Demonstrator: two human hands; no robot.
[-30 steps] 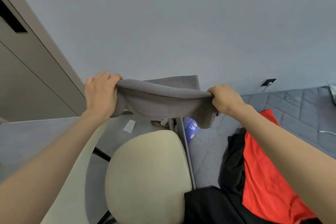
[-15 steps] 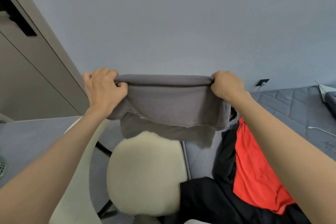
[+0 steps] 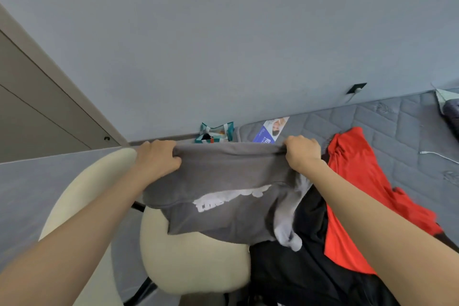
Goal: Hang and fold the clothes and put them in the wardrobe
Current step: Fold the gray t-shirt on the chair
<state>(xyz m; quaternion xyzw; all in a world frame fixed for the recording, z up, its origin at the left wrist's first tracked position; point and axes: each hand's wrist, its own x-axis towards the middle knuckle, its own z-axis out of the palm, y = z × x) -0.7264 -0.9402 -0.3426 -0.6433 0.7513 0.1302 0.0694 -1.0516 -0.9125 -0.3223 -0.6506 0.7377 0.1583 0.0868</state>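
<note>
The grey sweatshirt [image 3: 223, 181] has unfolded downward, its top edge gripped between left hand [image 3: 159, 156] and right hand [image 3: 301, 154].

Both hands, the left hand [image 3: 159, 156] and right hand [image 3: 301, 154], grip a gray shirt [image 3: 223, 189] above a cream chair [image 3: 188, 263]. A red shirt [image 3: 360, 181] lies on the bed [image 3: 397, 126].

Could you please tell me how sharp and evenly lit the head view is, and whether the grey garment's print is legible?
Head view: soft, even light, no glare; wide-angle stretch toward the edges; left hand and right hand fairly sharp on the grey sweatshirt; its white print is motion-smeared, partly hidden by a fold, illegible.
</note>
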